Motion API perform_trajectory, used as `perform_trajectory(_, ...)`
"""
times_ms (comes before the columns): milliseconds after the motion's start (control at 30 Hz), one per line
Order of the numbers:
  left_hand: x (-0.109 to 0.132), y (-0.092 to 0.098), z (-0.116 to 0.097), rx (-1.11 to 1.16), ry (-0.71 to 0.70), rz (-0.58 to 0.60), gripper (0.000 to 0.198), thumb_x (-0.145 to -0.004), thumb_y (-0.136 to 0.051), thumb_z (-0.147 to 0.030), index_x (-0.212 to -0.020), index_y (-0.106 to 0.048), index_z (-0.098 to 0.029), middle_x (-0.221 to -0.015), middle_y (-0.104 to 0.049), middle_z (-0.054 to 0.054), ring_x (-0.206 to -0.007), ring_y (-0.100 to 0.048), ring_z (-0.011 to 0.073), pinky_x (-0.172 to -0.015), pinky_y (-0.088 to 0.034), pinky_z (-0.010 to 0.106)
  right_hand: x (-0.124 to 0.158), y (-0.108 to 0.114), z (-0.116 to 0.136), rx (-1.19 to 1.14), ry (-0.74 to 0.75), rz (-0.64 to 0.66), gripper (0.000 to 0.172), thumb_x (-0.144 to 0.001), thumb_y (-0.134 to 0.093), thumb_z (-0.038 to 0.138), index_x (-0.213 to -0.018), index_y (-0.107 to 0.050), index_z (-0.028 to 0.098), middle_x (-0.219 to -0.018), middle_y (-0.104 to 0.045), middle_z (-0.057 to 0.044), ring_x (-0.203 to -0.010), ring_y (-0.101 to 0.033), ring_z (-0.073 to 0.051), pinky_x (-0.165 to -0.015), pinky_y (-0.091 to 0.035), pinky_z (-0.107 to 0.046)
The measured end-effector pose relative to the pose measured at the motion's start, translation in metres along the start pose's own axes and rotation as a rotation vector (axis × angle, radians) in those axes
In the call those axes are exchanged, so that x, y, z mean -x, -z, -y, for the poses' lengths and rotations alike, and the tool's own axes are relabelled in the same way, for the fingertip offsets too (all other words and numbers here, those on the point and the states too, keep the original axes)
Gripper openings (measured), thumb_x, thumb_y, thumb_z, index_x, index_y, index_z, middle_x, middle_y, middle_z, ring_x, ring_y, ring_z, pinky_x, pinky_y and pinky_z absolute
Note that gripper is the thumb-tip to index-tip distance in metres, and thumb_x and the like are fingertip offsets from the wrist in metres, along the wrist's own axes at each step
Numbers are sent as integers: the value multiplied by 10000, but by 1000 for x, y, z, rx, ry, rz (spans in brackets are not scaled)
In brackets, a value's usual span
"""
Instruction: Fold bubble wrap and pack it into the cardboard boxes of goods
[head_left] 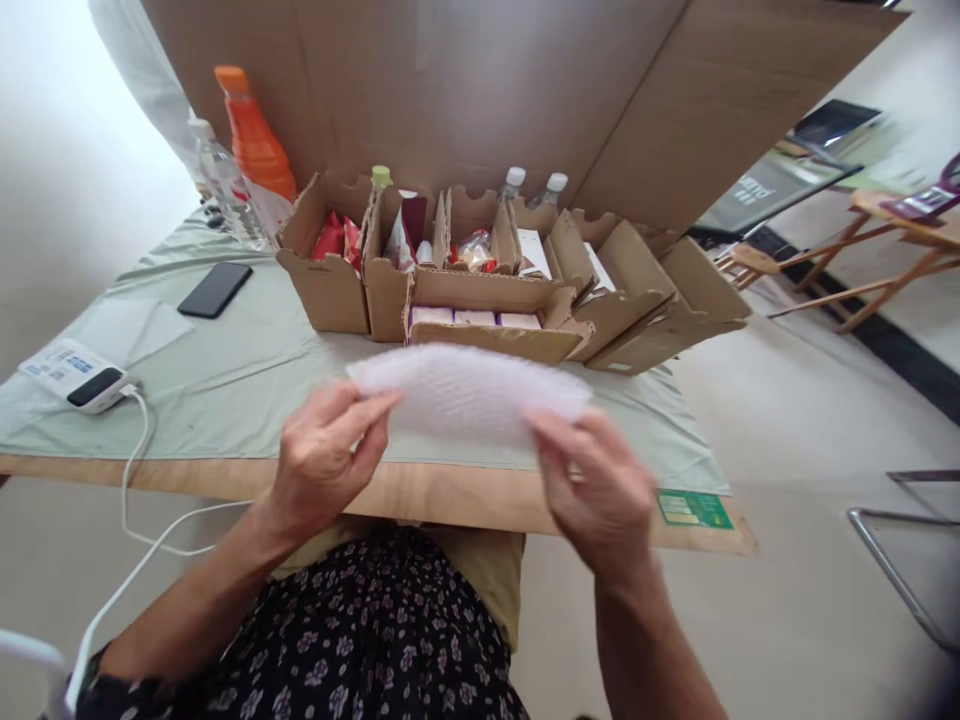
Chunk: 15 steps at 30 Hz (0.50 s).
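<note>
A whitish, translucent piece of bubble wrap (465, 395) is stretched between my two hands above the front of the table. My left hand (326, 445) pinches its left end between thumb and fingers. At the other end, my right hand (596, 480) grips the right corner, somewhat smeared by motion. The wrap bows upward along its far edge and its bumpy surface is blurred. Just beyond it lies a low cardboard box (495, 345) with several white-topped, purple-edged packs (475, 317) inside.
Cardboard bins (330, 295) line the back, holding red packets and other goods. An orange bottle (255, 140) and a clear bottle (225, 185) stand at the back left. A black phone (215, 290) and a white power bank (97, 388) with a cable (139, 440) lie left.
</note>
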<state>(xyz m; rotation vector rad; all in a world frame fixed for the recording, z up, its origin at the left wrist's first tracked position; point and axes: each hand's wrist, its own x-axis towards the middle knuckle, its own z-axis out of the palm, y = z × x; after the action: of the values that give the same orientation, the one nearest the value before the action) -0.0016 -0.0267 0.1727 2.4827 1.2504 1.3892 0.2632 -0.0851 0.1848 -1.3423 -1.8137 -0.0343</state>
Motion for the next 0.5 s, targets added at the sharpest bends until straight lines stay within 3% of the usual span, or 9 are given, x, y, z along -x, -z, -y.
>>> perform_trajectory(67, -39, -5, -7, -53, -72, -197, 233, -952, -582, -184, -1084, -767, -234, -887, -733, 34, -858, -682, 187, -854, -565, 341, -39, 16, -6, 89, 83, -223, 283, -960, -624, 183, -1168, -755, 325, -1013, -733, -58, -978, -684, -218, -903, -553, -373)
perform_trajectory(133, -79, -19, -5, -50, -55, -171, 288, -970, -511, -223, -1098, -767, -192, -936, -733, 60, -937, -675, 208, -913, -542, 372, -79, 20, -24, 101, 89, -264, 222, -969, -606, 222, -1109, -770, 271, -990, -732, -55, -942, -670, -199, -880, -540, -358)
perform_trajectory(200, -114, -36, 2, -51, 10, 49, 318, -945, -492, -233, -1061, -777, -153, -962, -730, 78, -961, -663, 222, -907, -524, 376, -114, 17, -52, 57, 14, -91, 225, -959, -576, 258, -1038, -780, 209, -920, -729, -48, -816, -640, -168, -771, -524, -318)
perform_trajectory(300, -149, -53, 14, -82, 129, 435, 304, -873, -480, -176, -809, -774, -129, -735, -663, 55, -720, -572, 171, -744, -477, 330, -148, 7, -95, -10, -133, 388, 244, -877, -580, 256, -939, -794, 158, -711, -673, -1, -625, -538, -120, -603, -434, -256)
perform_trajectory(367, -162, -59, 19, -117, 183, 618, 284, -820, -492, -131, -654, -721, -155, -579, -556, 17, -596, -442, 137, -653, -410, 308, -162, 1, -115, -10, -177, 631, 238, -821, -591, 235, -897, -805, 165, -635, -639, 25, -574, -497, -105, -561, -382, -244)
perform_trajectory(500, -180, -68, 21, -189, 172, 809, 260, -757, -550, -118, -524, -614, -213, -464, -427, -12, -523, -390, 142, -586, -346, 308, -182, -15, -132, 86, -125, 819, 163, -737, -660, 201, -796, -810, 220, -618, -674, 32, -561, -532, -116, -542, -372, -246)
